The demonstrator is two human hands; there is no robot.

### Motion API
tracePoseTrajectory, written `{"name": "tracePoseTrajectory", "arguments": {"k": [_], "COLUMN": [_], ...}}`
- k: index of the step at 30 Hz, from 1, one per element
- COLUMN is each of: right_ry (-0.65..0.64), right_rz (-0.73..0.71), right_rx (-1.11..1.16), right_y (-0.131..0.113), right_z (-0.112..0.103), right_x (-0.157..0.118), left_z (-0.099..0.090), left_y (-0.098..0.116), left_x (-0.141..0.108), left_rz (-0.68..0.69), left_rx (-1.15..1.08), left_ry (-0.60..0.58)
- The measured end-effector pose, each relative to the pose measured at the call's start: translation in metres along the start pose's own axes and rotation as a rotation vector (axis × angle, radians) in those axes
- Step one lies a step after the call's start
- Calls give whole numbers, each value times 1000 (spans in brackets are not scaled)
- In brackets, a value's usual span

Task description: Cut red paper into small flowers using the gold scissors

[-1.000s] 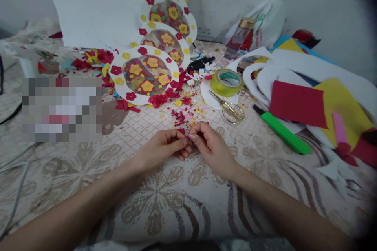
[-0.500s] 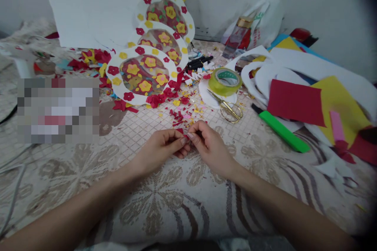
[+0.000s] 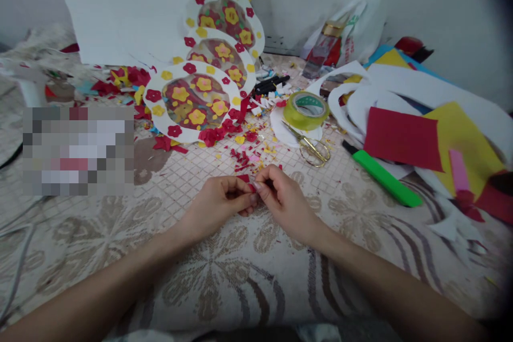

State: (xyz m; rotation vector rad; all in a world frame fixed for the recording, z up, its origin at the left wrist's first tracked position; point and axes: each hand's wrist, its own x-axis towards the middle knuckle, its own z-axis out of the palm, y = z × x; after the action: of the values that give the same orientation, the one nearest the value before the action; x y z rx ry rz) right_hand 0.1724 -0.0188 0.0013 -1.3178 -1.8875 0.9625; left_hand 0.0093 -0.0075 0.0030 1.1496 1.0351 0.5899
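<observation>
A small piece of red paper [image 3: 243,177] is pinched between my two hands, mostly covered by the fingers. My left hand [image 3: 223,200] holds it between thumb and forefinger, with the other fingers curled underneath. From the right, my right hand [image 3: 282,196] pinches its edge, thumb and fingertip touching the paper close to the left thumb. Just beyond the hands lie red, pink and yellow paper scraps [image 3: 252,155]. Gold-handled scissors [image 3: 315,153] rest to the right, their blades leaning toward a roll of clear yellowish tape [image 3: 305,117].
White paper rings with red and yellow flowers [image 3: 150,123] overlap at the back. A green cutter knife [image 3: 385,177], a red paper sheet [image 3: 402,139] and a yellow sheet [image 3: 467,144] lie right. Behind stand a gold-capped bottle [image 3: 321,52] and a plastic bag [image 3: 358,29]. A blurred patch [image 3: 78,150] is left.
The fingertips have shifted slightly against each other on the red paper, the left thumb a little lower. More red shows above the left forefinger. Nothing else has visibly moved.
</observation>
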Motion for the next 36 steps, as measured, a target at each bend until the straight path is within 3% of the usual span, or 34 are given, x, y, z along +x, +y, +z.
{"name": "tracePoseTrajectory", "arguments": {"k": [11,15,19,28,36], "right_ry": [17,13,-73,-108,-76], "right_rz": [24,92,130,208,166], "right_rx": [42,245,453,456,457], "right_y": [1,4,7,2,5], "right_z": [4,6,2,-3,-4], "right_x": [0,0,3,4,3], "left_z": [-3,-3,-2,-3,-3], "left_y": [-3,-3,0,0,3], "left_x": [2,1,0,-1,0], "left_rz": [-13,-1,-5,-29,-104], "left_rx": [-86,-117,-143,-190,-267], "left_ry": [-31,-26,-11,-38,-32]}}
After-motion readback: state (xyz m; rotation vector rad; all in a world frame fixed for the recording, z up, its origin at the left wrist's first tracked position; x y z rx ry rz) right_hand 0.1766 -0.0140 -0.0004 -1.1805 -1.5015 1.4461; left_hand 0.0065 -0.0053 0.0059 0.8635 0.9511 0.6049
